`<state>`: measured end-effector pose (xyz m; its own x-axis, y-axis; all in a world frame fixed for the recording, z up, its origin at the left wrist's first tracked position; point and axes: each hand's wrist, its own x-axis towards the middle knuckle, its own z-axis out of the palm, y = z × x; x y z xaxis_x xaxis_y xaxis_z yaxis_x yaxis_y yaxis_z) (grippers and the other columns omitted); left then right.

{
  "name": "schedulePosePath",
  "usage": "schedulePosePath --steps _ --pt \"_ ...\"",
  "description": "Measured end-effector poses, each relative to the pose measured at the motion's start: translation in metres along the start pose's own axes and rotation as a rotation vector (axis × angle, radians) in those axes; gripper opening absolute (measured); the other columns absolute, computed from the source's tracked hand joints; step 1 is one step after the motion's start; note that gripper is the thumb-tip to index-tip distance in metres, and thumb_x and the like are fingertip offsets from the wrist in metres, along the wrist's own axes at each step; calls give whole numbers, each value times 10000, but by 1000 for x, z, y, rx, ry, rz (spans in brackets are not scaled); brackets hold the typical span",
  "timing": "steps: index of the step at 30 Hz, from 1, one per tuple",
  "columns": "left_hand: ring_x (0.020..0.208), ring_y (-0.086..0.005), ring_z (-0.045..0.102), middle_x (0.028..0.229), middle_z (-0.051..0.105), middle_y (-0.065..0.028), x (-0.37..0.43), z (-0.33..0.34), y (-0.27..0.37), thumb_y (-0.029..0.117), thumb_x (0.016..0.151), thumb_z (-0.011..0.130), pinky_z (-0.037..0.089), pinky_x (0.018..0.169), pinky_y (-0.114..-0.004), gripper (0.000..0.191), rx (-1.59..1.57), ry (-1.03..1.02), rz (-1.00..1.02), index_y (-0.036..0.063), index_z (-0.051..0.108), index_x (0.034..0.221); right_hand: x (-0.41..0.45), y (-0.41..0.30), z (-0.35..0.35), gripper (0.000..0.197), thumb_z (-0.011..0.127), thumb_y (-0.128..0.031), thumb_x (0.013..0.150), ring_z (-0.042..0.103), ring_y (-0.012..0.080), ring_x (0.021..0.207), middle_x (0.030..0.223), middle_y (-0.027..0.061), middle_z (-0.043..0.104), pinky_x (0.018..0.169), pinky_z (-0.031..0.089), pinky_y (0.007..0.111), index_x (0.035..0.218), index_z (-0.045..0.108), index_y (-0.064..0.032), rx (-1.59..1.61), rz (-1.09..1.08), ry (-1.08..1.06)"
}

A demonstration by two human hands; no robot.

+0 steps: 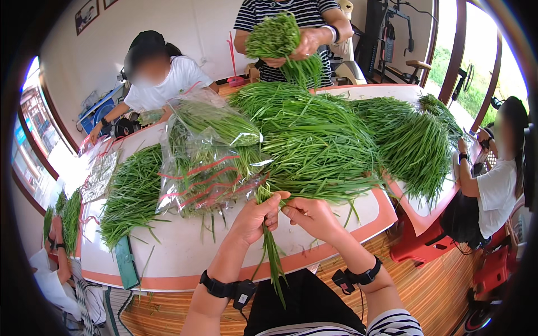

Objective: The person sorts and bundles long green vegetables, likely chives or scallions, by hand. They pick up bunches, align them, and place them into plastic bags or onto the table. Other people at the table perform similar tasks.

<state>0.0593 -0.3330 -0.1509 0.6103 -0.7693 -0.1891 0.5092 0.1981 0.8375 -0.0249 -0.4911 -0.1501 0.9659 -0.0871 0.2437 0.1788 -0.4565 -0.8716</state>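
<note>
My left hand (259, 215) is closed around a small bunch of garlic chives (271, 252). The pale cut ends stick up above the fist, and the long green leaves hang down past the table edge. Close beside it, my right hand (313, 215) pinches at the bunch with thumb and forefinger; the exact spot is partly hidden by the fingers. Just beyond both hands lies a large heap of loose chives (315, 138). Clear plastic bags with red seal strips (210, 172), filled with chives, are stacked to the left of that heap.
Another chive pile (134, 189) and a green flat case (126, 264) lie on the white table (180, 256) at left. More chives (414, 143) cover the right table. Across stands a person holding a big bunch (275, 38); other people sit around. Red stools (424, 243) stand at right.
</note>
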Motion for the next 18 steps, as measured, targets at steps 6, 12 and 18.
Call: schedulePosePath --steps 6,12,18 --pt "562 -88 460 640 466 20 8 -7 -5 267 917 560 384 521 -254 288 -39 99 123 15 587 1055 -12 12 -8 189 605 -193 870 601 163 550 632 100 615 523 464 281 859 639 -7 33 26 -12" --pt "937 -247 613 968 622 -101 12 -25 -6 225 920 540 512 830 -384 254 -111 103 151 0 581 1032 -41 31 -62 171 639 -162 836 615 195 616 709 107 641 568 485 282 905 659 -6 -181 32 237" --pt "689 -146 554 727 531 -9 9 -20 -6 199 932 506 524 752 -386 248 -206 38 36 27 540 1107 -66 46 -111 156 651 -154 794 600 222 781 783 82 640 661 492 311 889 674 -33 -476 112 387"
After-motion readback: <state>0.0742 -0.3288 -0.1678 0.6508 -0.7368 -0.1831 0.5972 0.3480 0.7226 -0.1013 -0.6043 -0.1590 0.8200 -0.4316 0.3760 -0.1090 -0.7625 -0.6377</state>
